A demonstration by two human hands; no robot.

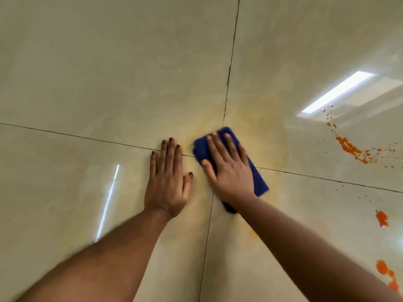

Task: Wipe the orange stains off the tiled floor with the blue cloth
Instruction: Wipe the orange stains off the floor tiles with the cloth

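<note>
The blue cloth (257,182), folded into a long pad, lies flat on the tiled floor (109,73) just right of the spot where the grout lines (227,83) cross, and that crossing serves as the landmark here. The right hand (229,168) lies on top of the cloth with fingers spread and straight, pressing it down rather than gripping it. Around the crossing the tiles carry a pale yellow-orange haze (250,118), a thin smear that looks half wiped. The left hand (168,182) rests palm down on bare tile just left of the crossing, fingers straight and holding nothing, apparently bracing the body. Well to the right of the crossing sit the stronger marks: a curved trail of bright orange splatter (351,149), an orange blot (382,218) lower down, and another orange patch (386,272) near the bottom right edge. The step in hand seems to be scrubbing the faded smear at the crossing. The job looks well short of done, since the thick spots are untouched. The next move likely calls for firm flat pressure across the haze, then a reach right to the splatter, perhaps with a clean face of the cloth so the orange is lifted and not spread.
</note>
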